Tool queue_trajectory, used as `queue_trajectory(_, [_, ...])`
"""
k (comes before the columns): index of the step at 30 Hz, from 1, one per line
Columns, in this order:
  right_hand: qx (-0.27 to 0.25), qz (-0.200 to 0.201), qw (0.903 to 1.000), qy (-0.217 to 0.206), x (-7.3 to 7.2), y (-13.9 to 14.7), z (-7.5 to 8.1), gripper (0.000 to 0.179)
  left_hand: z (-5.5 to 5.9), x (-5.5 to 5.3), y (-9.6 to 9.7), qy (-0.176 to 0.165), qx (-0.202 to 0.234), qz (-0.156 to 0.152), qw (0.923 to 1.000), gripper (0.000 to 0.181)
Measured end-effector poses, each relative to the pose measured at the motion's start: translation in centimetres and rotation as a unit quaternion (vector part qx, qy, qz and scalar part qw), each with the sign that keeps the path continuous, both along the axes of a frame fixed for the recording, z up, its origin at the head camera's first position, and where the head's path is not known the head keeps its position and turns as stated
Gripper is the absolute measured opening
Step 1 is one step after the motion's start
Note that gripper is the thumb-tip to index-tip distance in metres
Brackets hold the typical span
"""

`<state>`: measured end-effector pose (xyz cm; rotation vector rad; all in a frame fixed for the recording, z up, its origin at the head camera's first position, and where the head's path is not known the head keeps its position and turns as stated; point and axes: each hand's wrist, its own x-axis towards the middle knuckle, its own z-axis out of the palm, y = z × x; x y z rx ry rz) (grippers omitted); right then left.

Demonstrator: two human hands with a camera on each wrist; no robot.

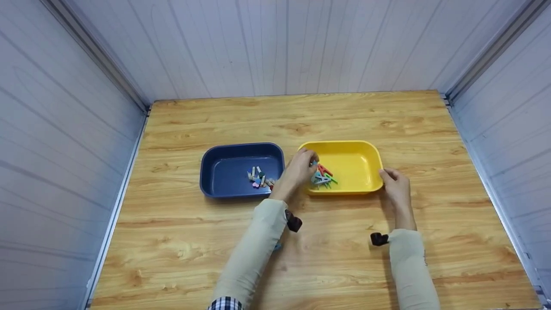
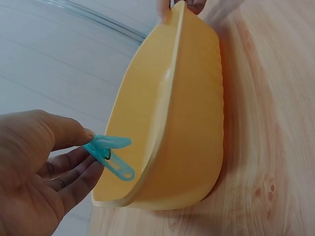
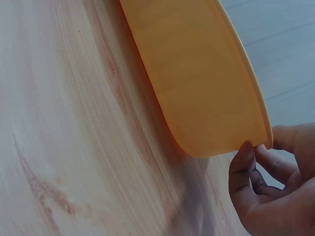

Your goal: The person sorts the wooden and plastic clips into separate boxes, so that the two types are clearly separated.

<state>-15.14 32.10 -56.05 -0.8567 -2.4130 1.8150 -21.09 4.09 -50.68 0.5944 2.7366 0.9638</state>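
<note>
Over the left end of the yellow basin (image 1: 357,187), my left hand (image 1: 299,170) pinches a light-blue plastic clothespin (image 2: 109,155) between thumb and fingers. Its wire spring shows in the left wrist view. Beneath that hand, several coloured plastic clothespins (image 1: 323,177) lie heaped on the basin's floor. My right hand (image 1: 397,187) pinches the basin's right rim, thumb outside, as the right wrist view shows (image 3: 275,182).
Left of the yellow basin stands a dark-blue basin (image 1: 224,193) with several small decorated clips (image 1: 258,178) in it. A blue piece (image 1: 277,246) lies on the wooden table (image 1: 335,267), partly hidden by my left forearm. Pale panels (image 1: 284,47) enclose the table's back and sides.
</note>
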Motion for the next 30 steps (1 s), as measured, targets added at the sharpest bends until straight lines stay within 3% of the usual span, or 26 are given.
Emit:
queue_trajectory(7, [-0.013, -0.001, 0.9999, -0.004, 0.12, -0.13, 0.29, 0.049, -0.36, -0.06, 0.00, 0.039, 0.009, -0.007, 0.9992, 0.012])
queue_trajectory(11, [0.001, 0.005, 1.0000, -0.003, 0.14, -0.11, 0.24, 0.049, -0.40, -0.04, 0.09, 0.020, 0.005, -0.004, 0.9998, 0.012])
queue_trajectory(18, [0.013, 0.011, 0.9999, -0.001, 0.19, -0.07, 0.20, 0.049, -0.41, -0.13, 0.32, 0.025, 0.005, -0.007, 0.9997, 0.013])
queue_trajectory(30, [0.027, 0.016, 0.9995, 0.004, 0.09, 0.04, 0.09, 0.047, -0.35, -0.15, -0.21, -0.001, 0.021, -0.009, 0.9997, 0.016])
